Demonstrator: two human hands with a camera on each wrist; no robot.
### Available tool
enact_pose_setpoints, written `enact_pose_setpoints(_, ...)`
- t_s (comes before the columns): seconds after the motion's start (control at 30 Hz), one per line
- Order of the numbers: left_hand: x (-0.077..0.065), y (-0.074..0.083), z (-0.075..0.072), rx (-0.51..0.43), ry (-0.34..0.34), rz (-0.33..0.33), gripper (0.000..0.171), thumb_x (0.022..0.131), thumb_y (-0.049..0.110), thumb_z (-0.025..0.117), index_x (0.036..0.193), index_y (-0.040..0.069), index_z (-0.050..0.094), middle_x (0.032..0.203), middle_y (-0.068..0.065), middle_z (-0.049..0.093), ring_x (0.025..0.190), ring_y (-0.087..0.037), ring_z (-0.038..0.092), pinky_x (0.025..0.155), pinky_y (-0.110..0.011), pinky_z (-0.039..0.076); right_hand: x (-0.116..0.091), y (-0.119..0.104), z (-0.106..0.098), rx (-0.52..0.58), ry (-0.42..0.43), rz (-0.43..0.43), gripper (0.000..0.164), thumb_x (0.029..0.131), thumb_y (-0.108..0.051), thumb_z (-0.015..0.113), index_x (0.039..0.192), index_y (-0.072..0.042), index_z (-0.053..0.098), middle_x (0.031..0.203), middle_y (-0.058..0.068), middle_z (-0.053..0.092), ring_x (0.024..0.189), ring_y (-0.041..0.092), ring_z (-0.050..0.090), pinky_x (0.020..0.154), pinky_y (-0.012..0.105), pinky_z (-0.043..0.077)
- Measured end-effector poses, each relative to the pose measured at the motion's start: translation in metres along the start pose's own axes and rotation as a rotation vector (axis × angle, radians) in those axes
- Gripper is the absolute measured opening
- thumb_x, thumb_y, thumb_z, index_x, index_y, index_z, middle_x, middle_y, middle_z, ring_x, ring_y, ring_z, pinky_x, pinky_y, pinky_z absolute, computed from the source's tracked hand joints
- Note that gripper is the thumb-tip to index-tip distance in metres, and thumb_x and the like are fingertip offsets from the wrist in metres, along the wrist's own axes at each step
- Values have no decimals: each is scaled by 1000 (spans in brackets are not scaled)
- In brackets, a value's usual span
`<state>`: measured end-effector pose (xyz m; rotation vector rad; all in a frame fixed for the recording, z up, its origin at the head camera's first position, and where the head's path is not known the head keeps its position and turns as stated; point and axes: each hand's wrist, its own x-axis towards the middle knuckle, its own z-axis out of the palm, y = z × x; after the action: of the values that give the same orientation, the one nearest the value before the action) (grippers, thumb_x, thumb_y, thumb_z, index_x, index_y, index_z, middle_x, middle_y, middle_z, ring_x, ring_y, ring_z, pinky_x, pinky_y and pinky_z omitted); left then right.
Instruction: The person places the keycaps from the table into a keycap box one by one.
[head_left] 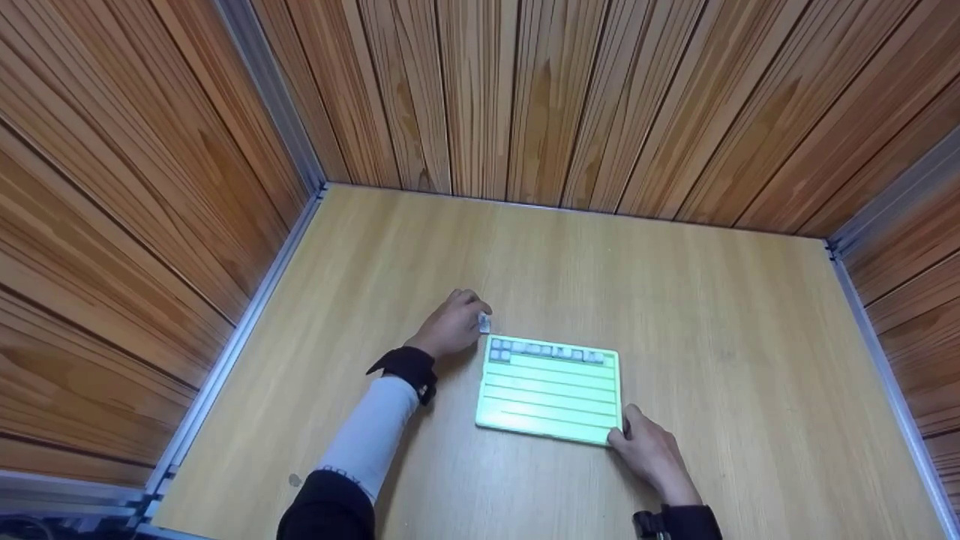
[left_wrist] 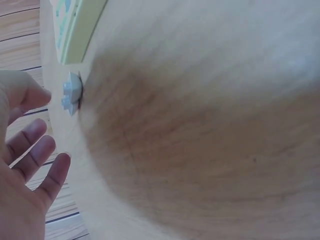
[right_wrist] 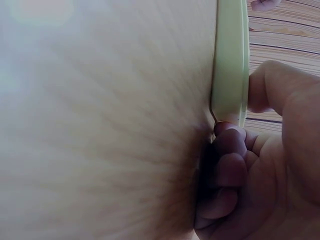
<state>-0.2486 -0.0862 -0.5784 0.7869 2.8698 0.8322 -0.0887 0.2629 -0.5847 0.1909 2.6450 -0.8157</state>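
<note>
A light green tray point(head_left: 551, 409) with ridged rows lies on the wooden table. Small pale grey pieces point(head_left: 540, 349) fill much of its far row, with a couple more below at the left. My left hand point(head_left: 454, 322) is beyond the tray's far left corner, beside a loose pale grey-blue piece point(left_wrist: 72, 94) with small bumps on it. In the left wrist view its fingers are loosely bent and apart from that piece. My right hand point(head_left: 651, 450) holds the tray's near right corner, thumb point(right_wrist: 259, 92) over the rim and curled fingers point(right_wrist: 232, 170) below and beside it.
Wood-panelled walls point(head_left: 540, 105) stand behind and at both sides, joined by metal rails point(head_left: 240, 322). The wooden table point(head_left: 720, 322) spreads around the tray. A small dark round mark point(head_left: 295, 479) shows on the table at the near left.
</note>
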Motion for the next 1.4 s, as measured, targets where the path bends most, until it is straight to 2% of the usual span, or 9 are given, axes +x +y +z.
enact_pose_setpoints(0.17,4,-3,0,47,-40,-55,28,95,6,63,123,9,69,121,-8,58,114,-23,52,97,-35,47,1,1,-1,-4,5,-7,17,91,-20,59,87,-11,45,74,1,41,66,19,41,58,30,29)
enact_pose_setpoints(0.33,6,-4,2,104,-74,-79,31,95,8,64,125,12,68,125,-7,58,118,-24,52,99,-39,46,0,1,-1,1,-7,7,17,92,-20,60,88,-11,46,75,1,42,67,19,42,58,31,29)
enact_pose_setpoints(0.53,9,-3,5,104,-86,-66,33,95,5,64,126,15,68,127,-7,59,118,-25,51,100,-41,46,0,1,1,-10,2,-4,18,91,-19,60,88,-11,45,74,1,41,67,19,42,59,30,29)
enact_pose_setpoints(0.77,9,0,5,121,-75,-6,28,95,2,64,121,13,70,125,-10,60,118,-30,52,94,-48,47,-2,1,1,1,20,-29,17,91,-17,59,85,-12,44,71,-1,40,64,18,40,57,29,28)
enact_pose_setpoints(1.07,12,0,7,104,-93,-17,29,98,1,59,118,16,73,123,-8,62,115,-27,52,97,-45,46,0,0,1,-2,13,-16,17,91,-19,60,87,-12,45,73,0,43,65,18,42,57,30,29)
enact_pose_setpoints(1.4,13,-2,10,72,-94,-45,20,97,-1,57,106,5,74,109,-8,63,107,-25,58,94,-37,50,2,1,0,-7,5,-15,17,90,-19,61,87,-12,45,72,-1,41,65,18,41,57,30,29)
